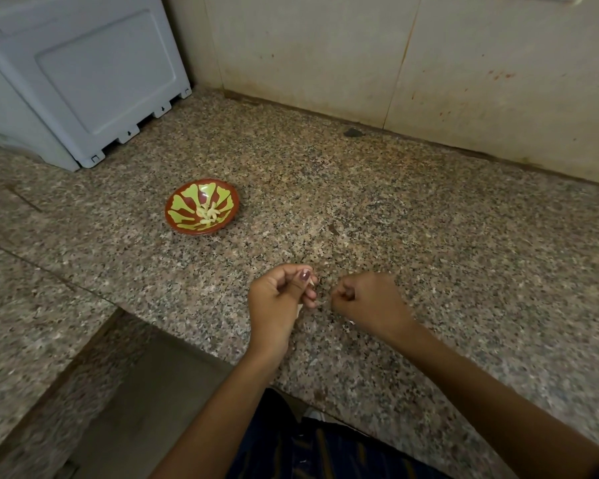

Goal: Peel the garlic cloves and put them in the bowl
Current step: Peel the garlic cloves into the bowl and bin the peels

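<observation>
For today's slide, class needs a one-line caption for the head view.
Left hand pinches a garlic clove beside the curled right hand; peeled cloves fill the bowl.

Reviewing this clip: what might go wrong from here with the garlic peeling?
1. The left hand pinches a small garlic clove by its fingertips; it might slip onto the speckled counter, where it would be hard to spot.
2. The bowl sits well off to the left, so a tossed clove may miss.

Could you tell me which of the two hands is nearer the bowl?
The left hand, pinching a garlic clove; the bowl sits up-left of it, while the right hand is farther off.
</observation>
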